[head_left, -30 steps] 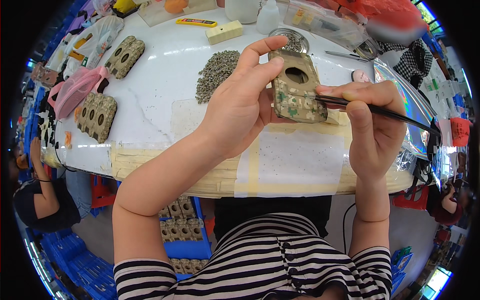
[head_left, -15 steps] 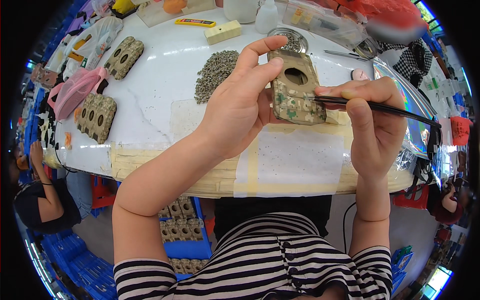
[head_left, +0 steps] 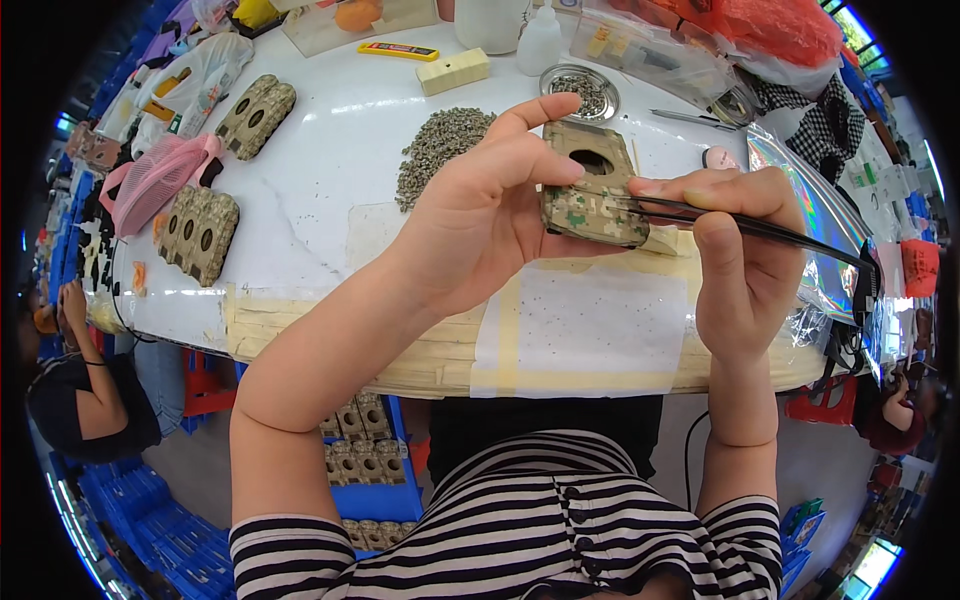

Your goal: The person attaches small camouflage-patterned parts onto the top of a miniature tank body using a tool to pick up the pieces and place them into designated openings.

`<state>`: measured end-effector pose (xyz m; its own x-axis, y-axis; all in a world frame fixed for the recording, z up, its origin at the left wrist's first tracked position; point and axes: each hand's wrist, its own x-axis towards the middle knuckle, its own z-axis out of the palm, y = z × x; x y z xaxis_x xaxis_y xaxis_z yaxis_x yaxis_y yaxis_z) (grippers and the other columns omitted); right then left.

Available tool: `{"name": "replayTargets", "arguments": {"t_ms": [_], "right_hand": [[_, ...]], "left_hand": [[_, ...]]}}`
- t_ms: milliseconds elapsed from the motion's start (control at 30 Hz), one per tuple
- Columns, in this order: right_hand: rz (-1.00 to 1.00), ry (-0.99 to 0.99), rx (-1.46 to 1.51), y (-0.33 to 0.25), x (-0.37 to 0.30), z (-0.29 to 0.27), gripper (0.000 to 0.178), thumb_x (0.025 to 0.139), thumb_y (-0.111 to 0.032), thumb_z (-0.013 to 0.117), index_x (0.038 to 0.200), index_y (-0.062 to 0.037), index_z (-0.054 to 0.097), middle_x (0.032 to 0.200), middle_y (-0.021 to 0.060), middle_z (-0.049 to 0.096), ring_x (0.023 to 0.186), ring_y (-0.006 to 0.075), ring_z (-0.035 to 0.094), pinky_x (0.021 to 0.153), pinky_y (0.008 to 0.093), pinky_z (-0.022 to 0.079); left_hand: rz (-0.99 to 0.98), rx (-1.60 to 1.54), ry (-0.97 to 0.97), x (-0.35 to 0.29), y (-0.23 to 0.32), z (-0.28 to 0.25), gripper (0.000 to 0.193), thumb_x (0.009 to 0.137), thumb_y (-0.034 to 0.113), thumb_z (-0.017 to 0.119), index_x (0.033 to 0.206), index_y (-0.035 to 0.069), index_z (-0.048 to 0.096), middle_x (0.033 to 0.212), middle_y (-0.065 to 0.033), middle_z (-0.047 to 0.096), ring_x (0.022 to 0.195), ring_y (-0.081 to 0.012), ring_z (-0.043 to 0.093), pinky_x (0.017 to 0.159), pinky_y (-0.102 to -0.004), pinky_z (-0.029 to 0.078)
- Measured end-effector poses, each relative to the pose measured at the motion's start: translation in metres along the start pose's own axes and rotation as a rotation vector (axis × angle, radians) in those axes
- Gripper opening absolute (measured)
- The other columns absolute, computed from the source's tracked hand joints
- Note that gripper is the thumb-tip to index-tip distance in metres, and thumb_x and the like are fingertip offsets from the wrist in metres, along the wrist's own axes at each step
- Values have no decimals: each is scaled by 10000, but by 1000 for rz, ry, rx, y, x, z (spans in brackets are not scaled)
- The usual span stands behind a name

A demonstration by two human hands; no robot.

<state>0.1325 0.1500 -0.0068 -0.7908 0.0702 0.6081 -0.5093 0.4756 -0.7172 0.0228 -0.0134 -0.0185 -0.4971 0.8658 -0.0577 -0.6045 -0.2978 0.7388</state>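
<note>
My left hand (head_left: 470,215) is closed round a camouflage-patterned case (head_left: 597,212) with a large round hole, held tilted above the table. The thumb rests on its face near the hole, and the index finger reaches over its top. Black tweezers (head_left: 790,235) sit pinched in my right hand (head_left: 755,240). Their tips touch or nearly touch the case's face below the hole; whether anything small is between them is too fine to see. Behind my left hand lies a heap of small greyish metal parts (head_left: 435,150). More such parts fill a round metal dish (head_left: 598,90).
Camouflage cases (head_left: 200,240) stand at the left by a pink mesh bag (head_left: 165,180). A cream block (head_left: 453,72), a squeeze bottle (head_left: 540,45) and a clear plastic box (head_left: 650,50) stand at the back. Loose tweezers (head_left: 690,119) lie right. A blue tray (head_left: 375,500) holds cases below the table edge.
The case has tipped back and sits slightly lower. My left thumb has moved down toward the hole. The tweezers stay at the face below it.
</note>
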Motion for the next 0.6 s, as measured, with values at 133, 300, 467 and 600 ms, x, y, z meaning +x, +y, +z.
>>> {"name": "replayTargets", "arguments": {"t_ms": [133, 300, 467, 600], "right_hand": [[21, 62, 134, 4, -3, 4, 81, 873, -28, 584, 923, 36, 575, 936, 115, 622, 850, 152, 597, 770, 251, 464], [-3, 57, 51, 3, -2, 4, 81, 854, -22, 610, 912, 26, 578, 920, 113, 638, 848, 159, 601, 778, 266, 464], [3, 80, 51, 2, -3, 7, 94, 841, -23, 629, 908, 21, 580, 905, 109, 645, 841, 164, 606, 780, 273, 465], [-32, 62, -13, 1, -1, 6, 97, 838, -26, 635, 905, 20, 580, 901, 113, 645, 826, 167, 611, 775, 270, 468]], "left_hand": [[-3, 40, 9, -2, 2, 1, 624, 816, 128, 464, 1384, 41, 221, 1226, -197, 500, 1066, -298, 578, 924, -495, 482], [-5, 44, 17, -3, 2, 1, 640, 805, 104, 474, 1388, 41, 216, 1214, -191, 510, 1061, -291, 582, 928, -496, 479], [-4, 50, 25, -3, 1, 2, 638, 800, 96, 462, 1387, 42, 218, 1213, -183, 505, 1065, -279, 577, 927, -496, 480], [-10, 58, 32, -3, 1, 1, 632, 800, 86, 450, 1387, 44, 220, 1219, -178, 497, 1073, -272, 570, 927, -500, 479]]}}
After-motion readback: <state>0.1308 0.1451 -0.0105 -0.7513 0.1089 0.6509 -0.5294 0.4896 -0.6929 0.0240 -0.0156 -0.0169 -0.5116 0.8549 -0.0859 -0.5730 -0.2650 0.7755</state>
